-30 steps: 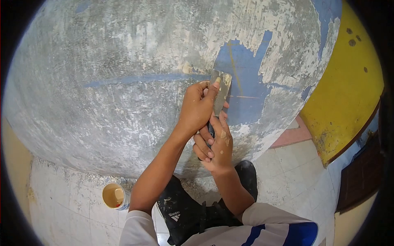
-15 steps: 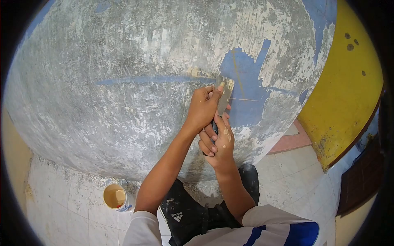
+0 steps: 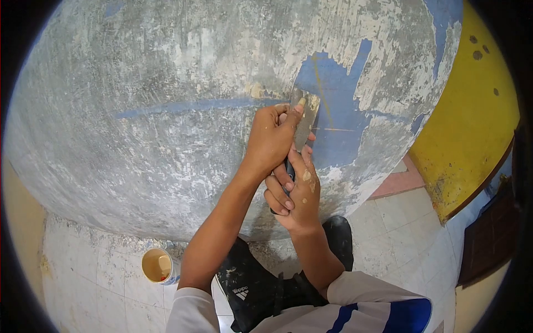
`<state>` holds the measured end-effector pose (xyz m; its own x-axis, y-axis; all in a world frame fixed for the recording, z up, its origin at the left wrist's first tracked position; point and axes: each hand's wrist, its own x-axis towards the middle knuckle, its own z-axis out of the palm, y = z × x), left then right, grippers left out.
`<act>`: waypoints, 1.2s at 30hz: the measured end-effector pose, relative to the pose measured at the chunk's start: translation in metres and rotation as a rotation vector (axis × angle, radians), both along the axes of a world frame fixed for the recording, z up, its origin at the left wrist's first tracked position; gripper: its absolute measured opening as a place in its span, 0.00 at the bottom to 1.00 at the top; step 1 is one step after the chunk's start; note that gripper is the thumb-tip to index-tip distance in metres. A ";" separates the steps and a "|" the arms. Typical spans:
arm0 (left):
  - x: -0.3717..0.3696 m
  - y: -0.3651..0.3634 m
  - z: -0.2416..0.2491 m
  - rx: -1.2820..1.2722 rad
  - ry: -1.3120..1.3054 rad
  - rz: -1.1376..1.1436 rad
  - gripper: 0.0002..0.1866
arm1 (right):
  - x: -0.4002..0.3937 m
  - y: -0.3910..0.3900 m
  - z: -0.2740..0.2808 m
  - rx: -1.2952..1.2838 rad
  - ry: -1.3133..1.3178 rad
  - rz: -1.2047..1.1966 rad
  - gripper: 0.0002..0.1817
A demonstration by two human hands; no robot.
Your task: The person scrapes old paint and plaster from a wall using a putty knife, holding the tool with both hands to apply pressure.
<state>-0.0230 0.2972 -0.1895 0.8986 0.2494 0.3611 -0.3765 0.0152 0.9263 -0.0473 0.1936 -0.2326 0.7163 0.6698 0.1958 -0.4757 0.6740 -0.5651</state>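
A putty knife (image 3: 306,123) with a flat metal blade points upward near the middle of the view, cream residue along its right edge. My right hand (image 3: 300,191), spotted with cream smears, is wrapped round its dark handle. Around the left side of the blade, my left hand (image 3: 269,139) is closed with the thumb lying on the flat face. Behind the blade is a big rounded wall (image 3: 166,150), mottled grey and white. Just right of the knife, a patch of blue paint (image 3: 341,119) shows on it, and a thin blue strip (image 3: 194,106) runs leftward.
A bucket (image 3: 158,267) with cream residue inside stands on the tiled floor (image 3: 119,277) at lower left. Flakes and dust lie along the wall's base. At right are a yellow curved surface (image 3: 472,122), a pink ledge (image 3: 401,178) and a dark brown object (image 3: 486,238).
The view has shifted slightly, so the wall's patches sit a little differently. Both hands keep the same hold on the putty knife, which appears slightly higher in view.
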 end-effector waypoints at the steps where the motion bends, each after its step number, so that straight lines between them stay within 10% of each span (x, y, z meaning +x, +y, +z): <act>1: 0.000 0.002 0.001 0.003 0.006 -0.001 0.21 | -0.001 0.001 0.002 -0.001 -0.014 -0.005 0.11; 29: 0.008 -0.002 0.005 -0.006 -0.073 0.058 0.23 | 0.024 -0.003 -0.018 0.061 -0.208 0.086 0.26; 36: 0.022 -0.010 0.056 0.101 -0.174 0.068 0.23 | 0.036 -0.007 0.039 0.013 -0.156 -0.008 0.15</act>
